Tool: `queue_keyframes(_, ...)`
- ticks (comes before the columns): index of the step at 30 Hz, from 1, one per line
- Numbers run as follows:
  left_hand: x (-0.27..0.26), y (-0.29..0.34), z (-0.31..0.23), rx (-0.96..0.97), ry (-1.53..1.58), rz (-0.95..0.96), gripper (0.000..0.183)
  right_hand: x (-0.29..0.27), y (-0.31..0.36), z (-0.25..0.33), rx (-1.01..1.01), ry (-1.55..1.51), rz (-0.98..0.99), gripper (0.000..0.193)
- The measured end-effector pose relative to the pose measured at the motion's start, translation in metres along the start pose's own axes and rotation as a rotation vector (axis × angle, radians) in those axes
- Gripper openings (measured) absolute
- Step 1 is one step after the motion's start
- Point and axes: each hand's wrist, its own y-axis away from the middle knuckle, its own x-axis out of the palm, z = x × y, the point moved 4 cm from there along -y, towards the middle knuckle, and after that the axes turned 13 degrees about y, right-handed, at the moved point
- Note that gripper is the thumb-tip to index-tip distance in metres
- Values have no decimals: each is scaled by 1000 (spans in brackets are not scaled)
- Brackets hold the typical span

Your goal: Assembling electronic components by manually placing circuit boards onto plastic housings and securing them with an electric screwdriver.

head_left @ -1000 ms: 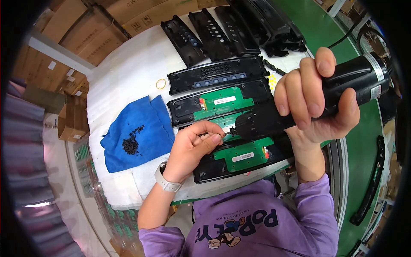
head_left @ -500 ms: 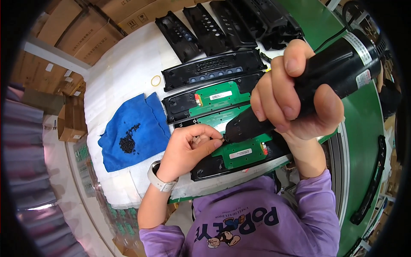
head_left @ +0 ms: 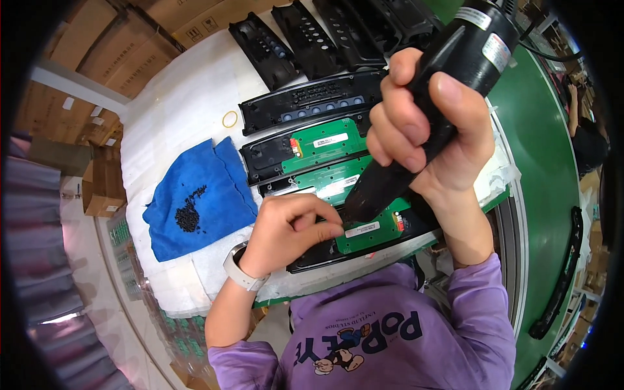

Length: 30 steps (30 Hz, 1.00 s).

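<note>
My right hand [head_left: 439, 123] grips a black electric screwdriver [head_left: 377, 192], which slants down to the left. The driver's tip is over the green circuit board [head_left: 383, 224] in the nearest black plastic panel [head_left: 313, 261]. Beside that tip, my left hand [head_left: 286, 227] has its thumb and forefinger pinched closed at the board's left edge. Whatever lies between those fingertips is too small to make out. Left of my left hand, a blue cloth [head_left: 224, 192] carries a pile of small black screws [head_left: 187, 218].
Behind the nearest panel lie more panels with green boards [head_left: 328, 140] and a bare black panel [head_left: 305, 104]. Several black housings [head_left: 263, 52] line the far edge. A yellow ring [head_left: 229, 119] rests on the white covering [head_left: 195, 91]. Cardboard boxes [head_left: 123, 58] stand at far left.
The screwdriver has swung steeper, its top end moving left with my right hand. My left hand remains pinched beside the tip. The whole view has shifted slightly.
</note>
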Motion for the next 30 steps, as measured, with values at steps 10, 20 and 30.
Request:
queue_keyframes(10,-20,3,22,-241,499,-362,7,-4,3,-9,-72,406,44,35)
queue_keyframes(20,-18,2,29,-274,635,-346,8,1,5,-12,-80,418,46,33)
queue_keyframes(30,-18,1,29,-234,642,-333,7,13,5,-11,-193,455,164,30)
